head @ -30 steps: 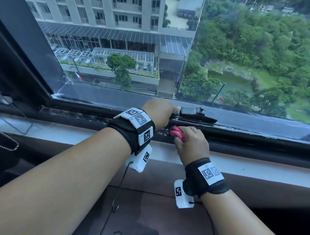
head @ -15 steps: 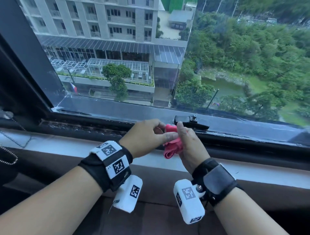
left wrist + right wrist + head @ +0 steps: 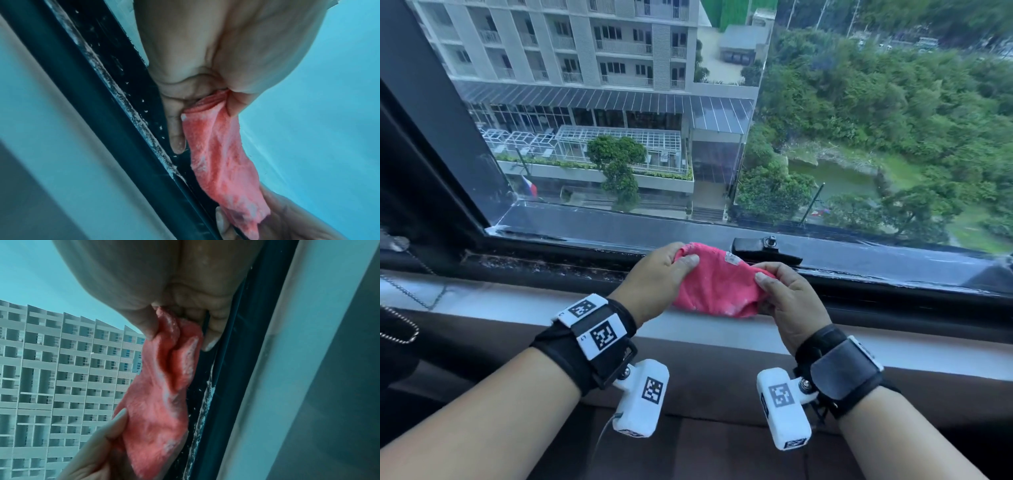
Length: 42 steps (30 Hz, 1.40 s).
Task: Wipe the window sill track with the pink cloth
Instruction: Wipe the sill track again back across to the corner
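Two hands hold one soft pink terry cloth (image 3: 717, 286) stretched between them in the head view. The left hand (image 3: 654, 279) pinches the cloth's left end between thumb and curled fingers; the right hand (image 3: 789, 301) pinches the right end likewise. The cloth's long axis runs left to right, parallel to the dark, dust-speckled window sill track (image 3: 544, 265). It hangs in front of the track, lifted, with its lower edge near the pale sill ledge (image 3: 482, 298). The track's soiled stretch lies to the left of the left hand, so that hand is judged nearer to it. A black metal window latch (image 3: 765, 248) sits just behind the cloth on the right and limits room there; leftward the track runs open to the frame corner.

Left wrist view: the fingers (image 3: 176, 129) are pressed together along the cloth (image 3: 222, 164), thumb opposite, gripping a bunched end. The track (image 3: 115, 104), flecked white, runs just beside the fingertips, not touched by the cloth.

Right wrist view: thumb and fingers (image 3: 211, 335) pinch a folded end of the cloth (image 3: 156, 404). The track (image 3: 226, 378) lies alongside, white debris visible beside the cloth. Judgement: wiping contact is not yet made; the cloth must go down and toward the glass.
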{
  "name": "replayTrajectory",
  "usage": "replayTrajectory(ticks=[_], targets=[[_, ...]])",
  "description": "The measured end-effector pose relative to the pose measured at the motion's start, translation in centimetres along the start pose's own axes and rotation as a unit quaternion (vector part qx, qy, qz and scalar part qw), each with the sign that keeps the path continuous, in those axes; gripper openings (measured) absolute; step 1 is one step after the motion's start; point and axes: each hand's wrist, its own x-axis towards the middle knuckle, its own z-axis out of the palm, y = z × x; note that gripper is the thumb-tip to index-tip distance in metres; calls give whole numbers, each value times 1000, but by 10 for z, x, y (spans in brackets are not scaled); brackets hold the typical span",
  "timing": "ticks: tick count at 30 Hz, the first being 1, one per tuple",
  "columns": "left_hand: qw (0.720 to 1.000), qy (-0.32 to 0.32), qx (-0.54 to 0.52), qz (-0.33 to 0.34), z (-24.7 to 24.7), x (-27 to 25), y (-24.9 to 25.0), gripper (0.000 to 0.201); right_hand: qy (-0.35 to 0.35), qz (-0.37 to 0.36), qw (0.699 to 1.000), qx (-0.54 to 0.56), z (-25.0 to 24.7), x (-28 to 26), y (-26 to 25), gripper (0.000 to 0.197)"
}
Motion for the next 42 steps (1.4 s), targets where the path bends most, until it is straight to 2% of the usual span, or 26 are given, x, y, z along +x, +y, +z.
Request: replayTrajectory(ticks=[3, 4, 5, 7, 9, 11, 15, 19, 22, 24, 26, 27, 30, 31, 33, 35, 37, 39, 40, 41, 42], targets=[[999, 18, -43, -24, 0, 2, 3, 31, -25, 22, 999, 20, -5, 2, 1, 14], [998, 18, -51, -29, 0, 2, 6, 31, -37, 23, 999, 12, -6, 2, 2, 23], [997, 16, -63, -31, 1, 1, 9, 32, -50, 15, 998, -17, -8, 3, 4, 35], [997, 13, -72, -38, 3, 2, 16, 33, -65, -31, 986, -147, -10, 5, 8, 57], [997, 7, -58, -50, 4, 3, 22, 27, -70, -80, 968, -229, -7, 6, 8, 60], [997, 2, -47, -56, 5, 4, 28, 17, -94, -80, 979, -160, 3, 5, 7, 52], [996, 11, -66, -56, 7, 7, 31, 27, -126, -108, 978, -124, 18, 1, 6, 37], [988, -18, -142, -56, 6, 3, 33, 16, -145, -39, 989, 7, 24, -4, 8, 32], [978, -26, -196, -64, 1, 5, 27, 54, -107, 27, 988, 103, 25, -1, 10, 26], [997, 7, -81, -2, -2, 7, 22, 70, -97, 43, 978, 180, 23, 1, 8, 18], [997, 28, 5, 67, -3, 5, 18, 73, -103, 46, 964, 241, 22, 2, 3, 17], [997, 10, 1, 81, -3, 2, 16, 79, -112, 49, 956, 265, 23, 2, 1, 18], [991, -96, -74, 57, 3, -7, 10, 112, -154, 57, 937, 309, 29, 3, -1, 25], [988, -122, -84, 55, 5, -10, 8, 111, -154, 63, 932, 321, 33, 3, 1, 31], [983, -133, -117, 45, 12, -12, 2, 81, -125, 83, 922, 357, 40, 4, 9, 41], [980, -94, -176, 13, 16, -10, -5, 53, -108, 92, 915, 378, 48, 4, 16, 45], [978, -38, -205, -12, 14, -7, -13, 32, -99, 92, 923, 360, 52, 4, 21, 46], [985, -11, -170, -15, 9, -6, -17, 21, -58, 92, 955, 276, 49, 6, 21, 37], [989, -13, -146, -14, 5, -5, -18, 20, -26, 75, 977, 199, 45, 7, 19, 38], [992, -17, -122, -13, 1, -6, -19, 18, 4, 40, 994, 99, 39, 8, 19, 48], [995, -24, -95, -16, -2, -6, -18, 15, 25, -17, 999, -17, 33, 9, 17, 65]])
